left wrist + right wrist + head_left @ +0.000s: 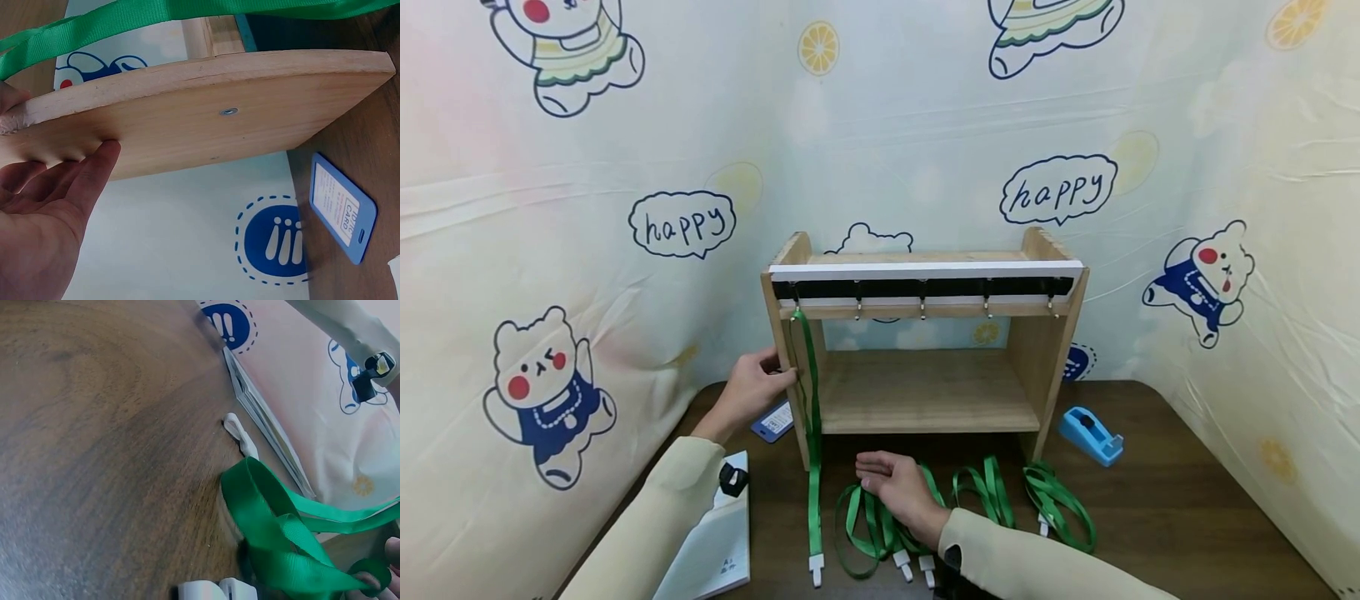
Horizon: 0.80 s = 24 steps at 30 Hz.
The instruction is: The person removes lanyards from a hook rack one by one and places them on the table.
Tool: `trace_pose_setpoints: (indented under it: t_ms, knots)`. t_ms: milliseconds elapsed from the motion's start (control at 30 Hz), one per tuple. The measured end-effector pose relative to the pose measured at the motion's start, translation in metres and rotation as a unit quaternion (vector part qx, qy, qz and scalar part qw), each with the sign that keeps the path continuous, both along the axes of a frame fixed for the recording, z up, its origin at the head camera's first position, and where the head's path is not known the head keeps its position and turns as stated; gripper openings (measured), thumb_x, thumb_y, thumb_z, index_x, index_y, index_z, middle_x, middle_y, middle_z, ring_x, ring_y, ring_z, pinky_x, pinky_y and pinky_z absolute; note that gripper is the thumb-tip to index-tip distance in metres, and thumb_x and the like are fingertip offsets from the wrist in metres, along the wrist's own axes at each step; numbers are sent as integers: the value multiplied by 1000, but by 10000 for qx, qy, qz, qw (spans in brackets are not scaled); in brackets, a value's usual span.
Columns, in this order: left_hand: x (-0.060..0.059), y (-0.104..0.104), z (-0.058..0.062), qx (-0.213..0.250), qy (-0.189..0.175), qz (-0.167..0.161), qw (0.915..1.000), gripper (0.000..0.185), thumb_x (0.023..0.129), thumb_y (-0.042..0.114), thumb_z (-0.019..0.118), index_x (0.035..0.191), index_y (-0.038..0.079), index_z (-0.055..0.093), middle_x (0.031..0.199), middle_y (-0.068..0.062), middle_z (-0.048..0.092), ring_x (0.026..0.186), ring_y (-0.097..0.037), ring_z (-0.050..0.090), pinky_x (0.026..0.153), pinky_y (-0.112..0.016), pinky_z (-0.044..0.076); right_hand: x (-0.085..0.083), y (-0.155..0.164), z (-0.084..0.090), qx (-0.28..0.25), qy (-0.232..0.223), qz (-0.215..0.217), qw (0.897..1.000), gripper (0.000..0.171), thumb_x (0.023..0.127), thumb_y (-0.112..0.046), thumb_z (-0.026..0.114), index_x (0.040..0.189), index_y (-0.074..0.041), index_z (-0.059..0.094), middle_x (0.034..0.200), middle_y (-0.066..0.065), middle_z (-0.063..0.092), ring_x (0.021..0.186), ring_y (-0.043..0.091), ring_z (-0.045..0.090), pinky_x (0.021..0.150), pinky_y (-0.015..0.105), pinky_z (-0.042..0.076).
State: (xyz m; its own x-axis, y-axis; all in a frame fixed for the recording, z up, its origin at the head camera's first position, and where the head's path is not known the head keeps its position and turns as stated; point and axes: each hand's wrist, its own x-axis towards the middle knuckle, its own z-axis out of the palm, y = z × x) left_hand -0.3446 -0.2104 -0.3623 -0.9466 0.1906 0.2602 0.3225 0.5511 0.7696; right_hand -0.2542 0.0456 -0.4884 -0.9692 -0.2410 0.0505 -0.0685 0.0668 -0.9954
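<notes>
Right hand (901, 492), lower centre, fingers curled onto green lanyards (868, 525); probably light, limp, slippery, best pinched mid-strap; left hand (752, 387) spread against wooden rack (925, 392).

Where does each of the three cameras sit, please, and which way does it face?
Head: looks forward and down at the wooden rack; both forearms, left hand, right hand show.
Left wrist: faces the rack's side panel; palm and fingers show.
Right wrist: looks along the table; only fingertips show.
Shared: green lanyards appear in all views.
</notes>
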Motion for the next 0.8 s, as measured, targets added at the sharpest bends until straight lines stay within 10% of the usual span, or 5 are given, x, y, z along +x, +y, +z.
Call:
trace_pose_setpoints:
  t_ms: [800]
  knots:
    - [2,1,2,11,-20,-5,10000,47,96,23,63,141,9,57,127,-21,66,110,-34,65,91,-48,61,-4,15,47,-660,456,81,9967,36,97,-3,62,132,3,62,133,23,66,125,35,65,96,22,57]
